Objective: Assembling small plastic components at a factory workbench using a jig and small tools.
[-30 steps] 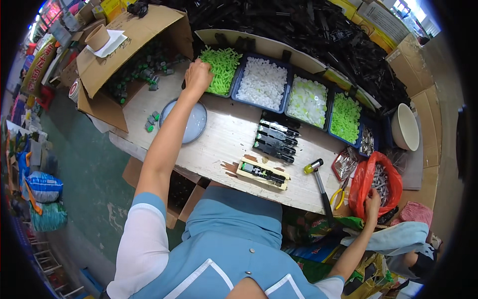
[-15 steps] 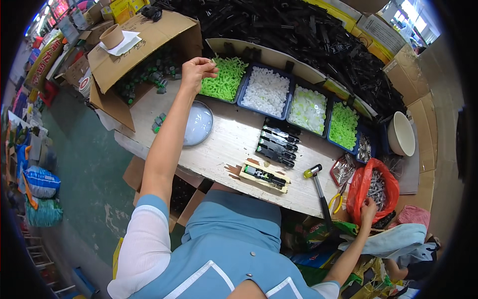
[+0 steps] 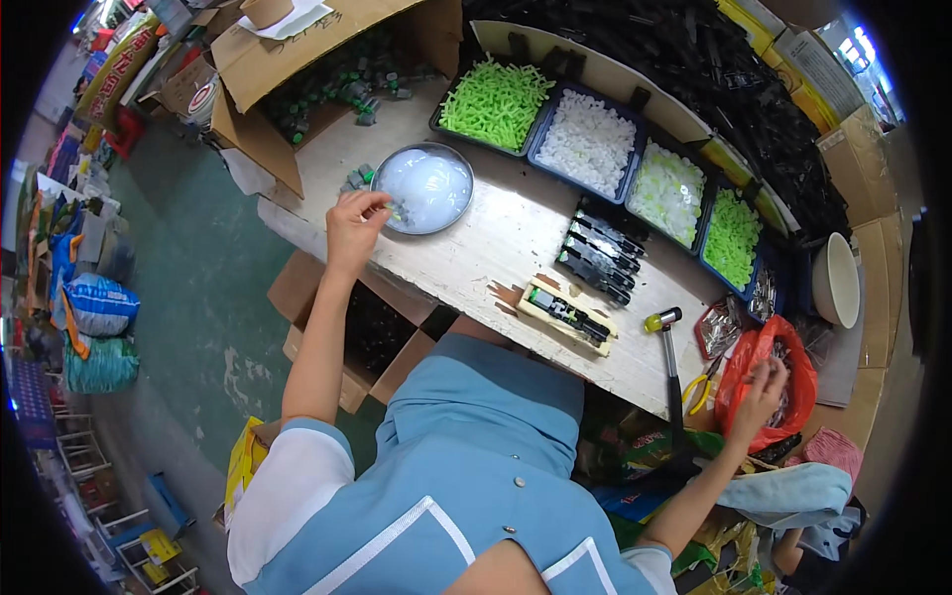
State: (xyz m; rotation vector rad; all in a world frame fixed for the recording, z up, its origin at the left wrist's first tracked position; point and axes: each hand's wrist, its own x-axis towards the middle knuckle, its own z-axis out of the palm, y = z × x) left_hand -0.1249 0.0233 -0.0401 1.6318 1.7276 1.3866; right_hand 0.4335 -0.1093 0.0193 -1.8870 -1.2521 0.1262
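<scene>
My left hand (image 3: 355, 228) is closed in a pinch at the near rim of a round metal dish (image 3: 426, 230) that holds a pale, glossy substance. A small green plastic piece shows at its fingertips, partly hidden. My right hand (image 3: 760, 402) is over the mouth of a red plastic bag (image 3: 737, 392) with small metal parts inside. Its fingers are bent and smeared by motion, so what they hold cannot be told. In front of me, a black mechanism with a green end (image 3: 567, 313) lies in a cream-coloured holder (image 3: 602, 347). Several black housings (image 3: 600, 253) lie in a row behind it.
Blue trays hold green strips (image 3: 496, 104), white pieces (image 3: 585, 142), clear discs (image 3: 666, 192) and small green parts (image 3: 732, 238). A hammer (image 3: 671, 362) and yellow-handled pliers (image 3: 702, 389) lie by the bag. A cardboard box (image 3: 327, 45) stands left; black parts (image 3: 635, 59) are heaped behind.
My left hand has come from the tray of green strips down to the metal dish. My right hand has lifted a little from inside the red bag. The whole view has shifted.
</scene>
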